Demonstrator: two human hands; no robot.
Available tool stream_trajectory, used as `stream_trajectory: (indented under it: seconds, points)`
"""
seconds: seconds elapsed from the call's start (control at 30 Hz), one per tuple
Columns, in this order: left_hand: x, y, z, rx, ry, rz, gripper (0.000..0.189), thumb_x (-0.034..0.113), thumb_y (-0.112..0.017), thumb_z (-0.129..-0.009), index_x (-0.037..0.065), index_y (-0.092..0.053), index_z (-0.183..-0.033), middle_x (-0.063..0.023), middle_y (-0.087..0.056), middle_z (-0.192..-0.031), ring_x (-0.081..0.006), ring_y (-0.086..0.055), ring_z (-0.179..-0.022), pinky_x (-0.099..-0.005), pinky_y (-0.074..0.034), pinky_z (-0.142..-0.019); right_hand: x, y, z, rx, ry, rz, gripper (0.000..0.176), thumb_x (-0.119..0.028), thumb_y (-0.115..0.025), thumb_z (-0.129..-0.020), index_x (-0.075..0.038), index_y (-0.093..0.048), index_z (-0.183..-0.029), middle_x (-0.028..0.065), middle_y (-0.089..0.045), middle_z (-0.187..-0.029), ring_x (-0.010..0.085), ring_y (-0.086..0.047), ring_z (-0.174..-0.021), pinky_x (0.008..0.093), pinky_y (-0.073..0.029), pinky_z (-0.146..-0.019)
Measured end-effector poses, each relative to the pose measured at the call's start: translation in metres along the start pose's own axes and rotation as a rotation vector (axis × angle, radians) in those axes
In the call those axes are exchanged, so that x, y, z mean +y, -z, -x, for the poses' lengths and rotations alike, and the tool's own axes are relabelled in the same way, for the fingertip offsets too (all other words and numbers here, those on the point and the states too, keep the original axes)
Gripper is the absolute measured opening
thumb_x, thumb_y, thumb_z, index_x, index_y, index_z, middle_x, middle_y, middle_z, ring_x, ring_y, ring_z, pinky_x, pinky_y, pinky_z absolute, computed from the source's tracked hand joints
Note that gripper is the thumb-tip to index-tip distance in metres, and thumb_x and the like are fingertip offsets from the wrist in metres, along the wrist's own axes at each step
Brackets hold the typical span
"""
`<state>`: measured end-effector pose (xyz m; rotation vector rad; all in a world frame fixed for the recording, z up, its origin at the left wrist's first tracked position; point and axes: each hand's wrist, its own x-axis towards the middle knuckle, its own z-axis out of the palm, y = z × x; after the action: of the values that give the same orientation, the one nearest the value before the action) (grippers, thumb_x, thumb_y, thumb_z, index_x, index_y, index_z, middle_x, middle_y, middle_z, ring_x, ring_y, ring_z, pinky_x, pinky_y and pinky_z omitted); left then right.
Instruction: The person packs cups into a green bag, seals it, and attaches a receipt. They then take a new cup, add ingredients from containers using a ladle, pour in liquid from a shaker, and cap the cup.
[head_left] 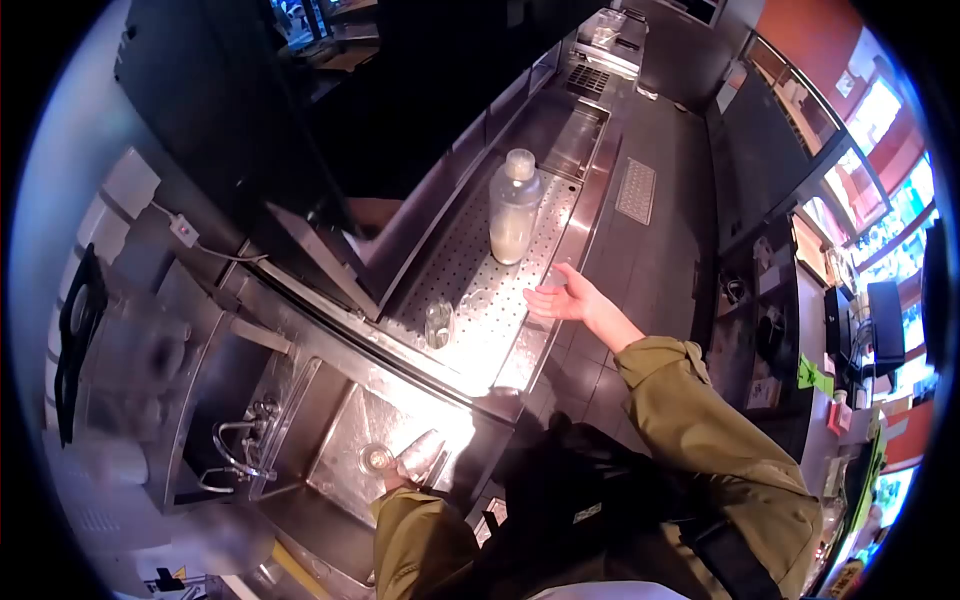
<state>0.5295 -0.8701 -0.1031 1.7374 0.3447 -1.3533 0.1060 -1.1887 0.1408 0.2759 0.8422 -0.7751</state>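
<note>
Down in the steel sink basin (340, 440), my left hand (393, 475) is closed around a shiny, roughly cylindrical vessel (424, 452); glare and the hand hide its exact kind. My right hand (562, 298) hovers palm up by the front edge of the perforated steel drain counter (460, 285), fingers stretched and holding nothing. Beyond it on the counter stands an upright clear shaker bottle (515, 205) with a rounded cap and pale contents at the bottom. A small clear glass (438, 326) sits nearer the sink.
A curved metal faucet (235, 450) rises left of the basin. Dark cabinet panels (330, 255) overhang the counter's back side. To the right is a tiled floor (645, 260) with a drain grate (636, 192), then shelving (765, 330). A yellow strip (298, 568) lies low left.
</note>
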Motion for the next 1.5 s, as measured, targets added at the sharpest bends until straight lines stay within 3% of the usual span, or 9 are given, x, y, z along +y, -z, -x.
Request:
stream_trajectory:
  seconds: [0.13, 0.23, 0.3, 0.37, 0.5, 0.57, 0.77, 1.03, 1.5]
  points:
    - [0.022, 0.018, -0.038, 0.891, -0.145, -0.163, 0.037, 0.025, -0.055, -0.081, -0.003, -0.055, -0.105, -0.0162, -0.055, -0.113, -0.0288, -0.056, -0.099, -0.0412, -0.05, -0.073, -0.03, -0.021, -0.045, 0.236, 0.181, 0.196, 0.071, -0.038, -0.058, -0.079, -0.004, -0.024, -0.131, 0.0212, -0.036, -0.128, 0.0361, -0.043, -0.112, 0.0559, -0.037, -0.092]
    - [0.082, -0.052, 0.083, 1.56, -1.034, -0.234, 0.033, 0.016, -0.061, -0.079, -0.005, -0.055, -0.104, -0.0201, -0.055, -0.114, -0.0293, -0.056, -0.101, -0.0389, -0.048, -0.079, -0.059, -0.011, -0.057, 0.163, 0.806, 0.89, 0.073, -0.027, -0.061, -0.076, -0.009, -0.022, -0.135, 0.0143, -0.033, -0.13, 0.0289, -0.04, -0.114, 0.0494, -0.041, -0.088]
    - [0.132, -0.162, 0.228, 0.939, -1.444, 0.356, 0.04, -0.004, -0.054, -0.078, -0.002, -0.043, -0.117, -0.0135, -0.051, -0.103, -0.0193, -0.051, -0.09, -0.0314, -0.043, -0.077, -0.075, -0.027, -0.038, 0.016, 1.346, 1.397, 0.075, -0.022, -0.063, -0.074, -0.01, -0.022, -0.136, 0.0134, -0.033, -0.131, 0.0269, -0.039, -0.115, 0.0462, -0.042, -0.087]
    - [0.142, -0.289, 0.331, 0.632, -1.665, 0.208, 0.035, 0.0, -0.055, -0.082, -0.002, -0.044, -0.115, -0.0125, -0.053, -0.103, -0.0179, -0.054, -0.09, -0.0292, -0.046, -0.08, -0.094, -0.022, -0.053, -0.106, 1.207, 1.366, 0.076, -0.021, -0.066, -0.074, -0.007, -0.021, -0.135, 0.0152, -0.033, -0.131, 0.0267, -0.041, -0.114, 0.0425, -0.044, -0.085]
    - [0.164, -0.465, 0.343, -0.073, -1.643, -0.135, 0.068, 0.016, -0.072, -0.068, 0.002, -0.04, -0.126, -0.0103, -0.052, -0.123, -0.0223, -0.052, -0.108, -0.0341, -0.039, -0.095, -0.114, -0.023, -0.062, -0.2, 0.085, 0.739, 0.066, -0.049, -0.052, -0.081, -0.004, -0.029, -0.124, 0.0186, -0.043, -0.12, 0.0286, -0.044, -0.113, 0.05, -0.043, -0.086]
    - [0.178, -0.512, 0.325, 0.005, -1.545, -0.323, 0.059, 0.025, -0.074, -0.068, 0.004, -0.048, -0.116, -0.0158, -0.056, -0.115, -0.0291, -0.055, -0.105, -0.0367, -0.045, -0.087, -0.12, -0.031, -0.074, -0.064, -0.478, 0.162, 0.068, -0.052, -0.05, -0.082, -0.004, -0.029, -0.125, 0.0203, -0.042, -0.121, 0.0303, -0.045, -0.112, 0.0528, -0.04, -0.09]
    - [0.179, -0.527, 0.3, -0.008, -1.502, -0.428, 0.04, 0.028, -0.073, -0.068, 0.005, -0.059, -0.098, -0.0114, -0.065, -0.09, -0.0283, -0.064, -0.081, -0.0352, -0.05, -0.075, -0.11, -0.07, -0.082, -0.039, -0.669, 0.18, 0.067, -0.053, -0.049, -0.083, -0.005, -0.031, -0.126, 0.0183, -0.043, -0.123, 0.032, -0.046, -0.11, 0.0529, -0.037, -0.094]
    - [0.177, -0.53, 0.298, 0.087, -1.366, -0.527, 0.042, 0.032, -0.07, -0.07, 0.008, -0.056, -0.101, -0.0115, -0.062, -0.098, -0.0301, -0.06, -0.088, -0.0373, -0.047, -0.08, -0.112, -0.074, -0.092, -0.104, -0.609, 0.223, 0.065, -0.052, -0.048, -0.083, -0.006, -0.033, -0.125, 0.0177, -0.044, -0.122, 0.032, -0.047, -0.11, 0.0525, -0.038, -0.094]
    - [0.062, -0.518, 0.423, -0.154, -2.419, -0.404, 0.052, 0.027, -0.074, -0.067, 0.011, -0.051, -0.112, -0.0112, -0.052, -0.114, -0.0296, -0.053, -0.103, -0.0413, -0.042, -0.088, -0.172, -0.067, 0.005, -0.515, 0.158, 0.487, 0.06, -0.05, -0.048, -0.084, -0.006, -0.036, -0.123, 0.0165, -0.046, -0.12, 0.032, -0.047, -0.109, 0.0517, -0.039, -0.094]
